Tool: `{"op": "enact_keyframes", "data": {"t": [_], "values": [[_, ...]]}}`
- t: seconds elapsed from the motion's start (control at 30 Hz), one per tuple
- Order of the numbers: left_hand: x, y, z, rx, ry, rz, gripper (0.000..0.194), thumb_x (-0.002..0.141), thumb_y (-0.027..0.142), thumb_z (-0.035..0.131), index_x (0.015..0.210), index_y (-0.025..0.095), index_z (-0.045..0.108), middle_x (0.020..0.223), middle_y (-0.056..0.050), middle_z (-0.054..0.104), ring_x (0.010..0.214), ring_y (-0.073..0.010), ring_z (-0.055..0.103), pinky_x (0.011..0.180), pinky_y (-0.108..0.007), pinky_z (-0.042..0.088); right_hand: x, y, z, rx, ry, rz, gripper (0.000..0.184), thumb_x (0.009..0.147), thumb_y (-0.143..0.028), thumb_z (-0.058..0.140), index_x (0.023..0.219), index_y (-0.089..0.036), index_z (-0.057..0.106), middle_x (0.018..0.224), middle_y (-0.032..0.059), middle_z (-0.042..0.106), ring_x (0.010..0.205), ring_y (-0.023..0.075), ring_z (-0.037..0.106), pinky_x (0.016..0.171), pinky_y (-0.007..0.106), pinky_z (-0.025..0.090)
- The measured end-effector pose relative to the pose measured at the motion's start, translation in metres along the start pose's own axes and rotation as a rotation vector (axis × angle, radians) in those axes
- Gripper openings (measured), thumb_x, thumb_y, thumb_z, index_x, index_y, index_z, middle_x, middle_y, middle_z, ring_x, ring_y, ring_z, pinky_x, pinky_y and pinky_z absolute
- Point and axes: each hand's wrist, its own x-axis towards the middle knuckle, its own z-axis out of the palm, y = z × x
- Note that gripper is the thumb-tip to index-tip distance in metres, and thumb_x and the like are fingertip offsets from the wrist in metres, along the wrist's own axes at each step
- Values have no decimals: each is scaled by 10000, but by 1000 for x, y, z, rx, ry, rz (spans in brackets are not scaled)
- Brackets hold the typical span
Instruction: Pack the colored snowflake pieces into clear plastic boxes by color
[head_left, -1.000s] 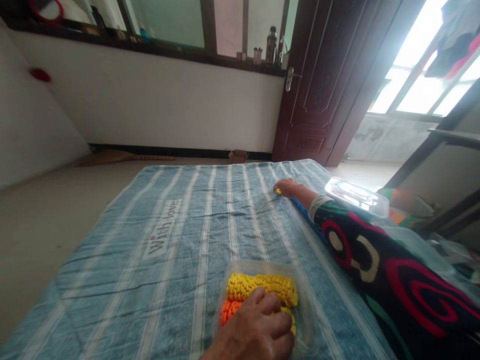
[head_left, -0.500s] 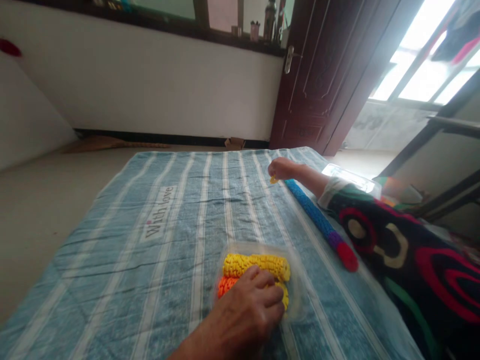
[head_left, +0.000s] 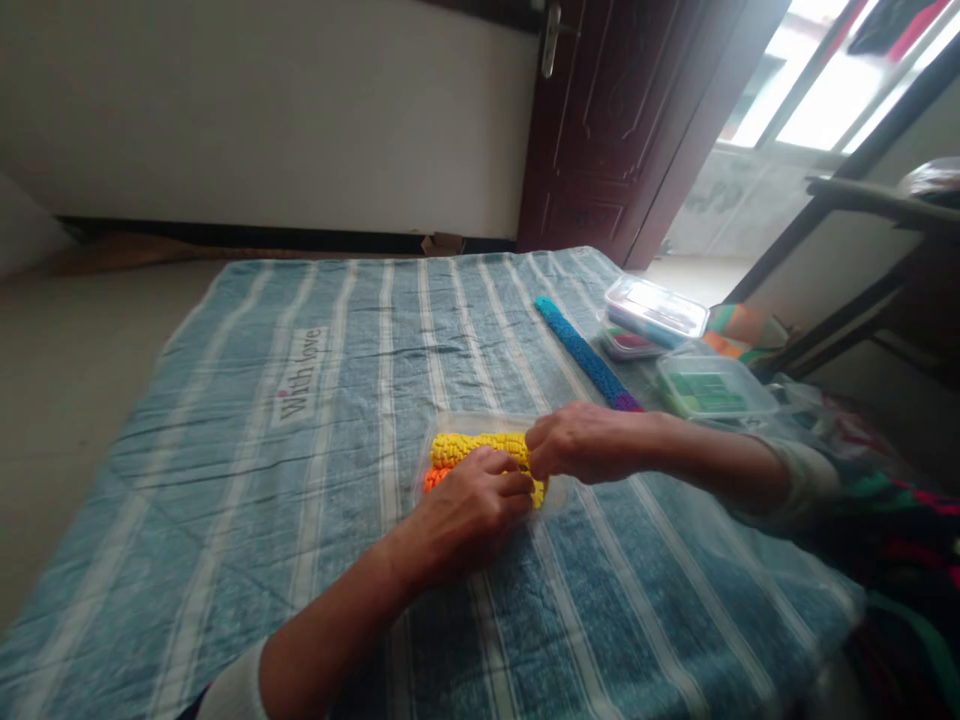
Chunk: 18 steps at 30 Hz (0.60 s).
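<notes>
A clear plastic box [head_left: 442, 424] stands on the striped cloth, holding rows of small yellow pieces [head_left: 476, 446] and orange pieces [head_left: 435, 478]. My left hand [head_left: 480, 500] reaches over the box from the front, its fingers curled down onto the lower yellow row and covering part of it. From the right, my right hand [head_left: 574, 443] meets the right end of the yellow rows with its fingers pinched together; what lies between the fingertips is hidden. Behind the right hand lies a long, knobbly strip [head_left: 581, 350], blue turning purple, partly covered by the forearm.
Stacked clear lidded boxes [head_left: 656, 308] stand at the cloth's far right, beside a clear box with green contents [head_left: 705, 392]. An orange and green item [head_left: 746, 332] is behind them. The blue striped cloth [head_left: 225, 480] bears the words "With love". A brown door [head_left: 600, 120] is beyond.
My right hand has come back from the far end of the strip, where it pinched a small yellow piece, to the box. My left hand stays at the box; the view has tilted down.
</notes>
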Motion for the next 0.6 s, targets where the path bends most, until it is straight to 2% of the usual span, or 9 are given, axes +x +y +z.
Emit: {"op": "enact_keyframes", "data": {"t": [0.13,0.3,0.5,0.6], "values": [[-2,-2,2,30,24,7,186,946,139,522,829,177,661,890,-29,709,933,-197,611,903,-385,468,3,1,15,-45,24,0,294,788,52,551,787,-202,699,787,2,651,730,126,542,608,253,343],[-1,-3,3,38,70,45,189,942,133,537,795,174,648,861,-24,707,886,-174,629,888,-363,488,-11,8,25,45,243,-3,188,860,-40,578,928,-180,684,858,20,641,789,127,568,697,253,405],[-1,0,-3,50,112,18,88,908,155,566,912,153,654,986,-75,719,964,-221,651,903,-406,519,-20,7,38,-99,362,34,222,923,-74,511,757,-159,630,726,16,578,669,126,479,635,279,349],[-1,2,-4,49,98,12,158,846,146,618,1000,150,650,1089,-95,712,1026,-253,647,928,-430,520,-23,-3,40,-116,427,21,286,965,-104,466,724,-159,609,685,10,551,636,121,444,627,281,341]]}}
